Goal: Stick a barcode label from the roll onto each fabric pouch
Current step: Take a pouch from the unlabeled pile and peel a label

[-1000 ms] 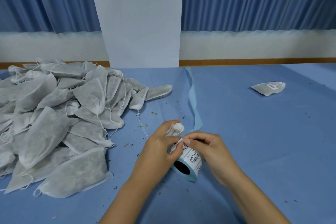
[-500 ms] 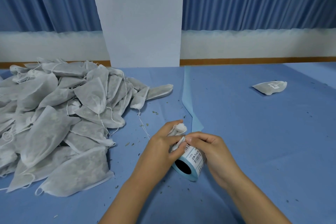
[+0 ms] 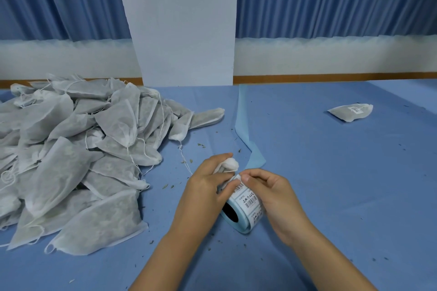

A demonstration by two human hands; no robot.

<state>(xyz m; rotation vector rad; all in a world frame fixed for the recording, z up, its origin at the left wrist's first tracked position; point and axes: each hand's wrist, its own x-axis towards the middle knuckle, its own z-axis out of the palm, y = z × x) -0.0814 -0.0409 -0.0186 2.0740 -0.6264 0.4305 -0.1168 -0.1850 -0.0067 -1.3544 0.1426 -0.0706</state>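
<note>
My left hand [image 3: 203,188] grips a pouch [image 3: 230,165] beside the roll [image 3: 247,210]; my right hand [image 3: 272,192] pinches a label [image 3: 238,184] at its top.

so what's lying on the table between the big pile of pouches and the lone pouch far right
Head view: a pale blue backing strip runs over the cloth between the pile and the lone pouch; otherwise only scattered specks.
</note>
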